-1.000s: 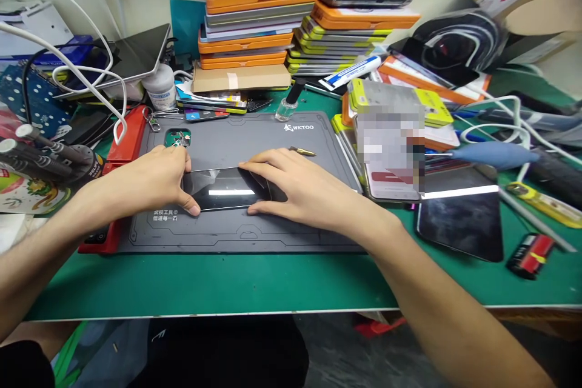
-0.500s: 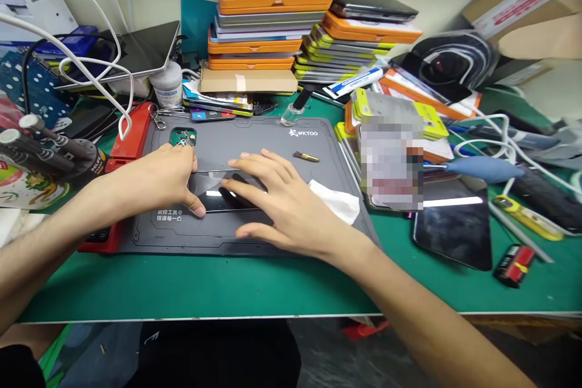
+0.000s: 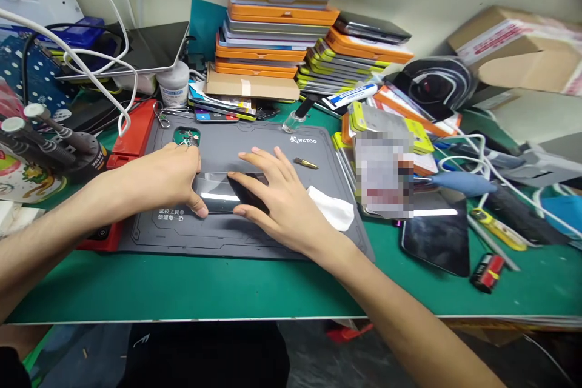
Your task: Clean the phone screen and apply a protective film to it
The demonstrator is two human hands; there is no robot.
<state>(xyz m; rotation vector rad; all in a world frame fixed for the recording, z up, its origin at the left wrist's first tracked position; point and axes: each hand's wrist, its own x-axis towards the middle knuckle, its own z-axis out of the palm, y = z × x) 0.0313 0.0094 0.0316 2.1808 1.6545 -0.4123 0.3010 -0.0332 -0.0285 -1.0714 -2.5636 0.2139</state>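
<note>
A black glass-faced phone [image 3: 219, 194] lies flat and lengthwise on the grey work mat [image 3: 191, 236], a bright light strip mirrored in its glass. My left hand [image 3: 159, 185] grips its left end, thumb at the near corner and curled fingers at the far side. Over the right part arches my right hand [image 3: 286, 206], thumb at the near edge and index fingertip at the far edge; the other fingers are spread beyond it. My right palm hides the phone's right end. A white cloth [image 3: 334, 209] lies just right of that hand, and a small brass-coloured brush [image 3: 305, 163] behind it.
A glass bottle with black cap [image 3: 297, 115] stands at the mat's back edge. Stacked orange and grey boxes [image 3: 261, 54] rise behind. At left are a red device [image 3: 134, 130] and screwdrivers [image 3: 50, 139]; at right, a dark tablet-like panel [image 3: 436, 242] and a yellow cutter [image 3: 498, 227].
My right thumb has moved in to the phone's near edge, and its index fingertip has shifted to the far edge. My left hand keeps its hold. The camera view has turned slightly right.
</note>
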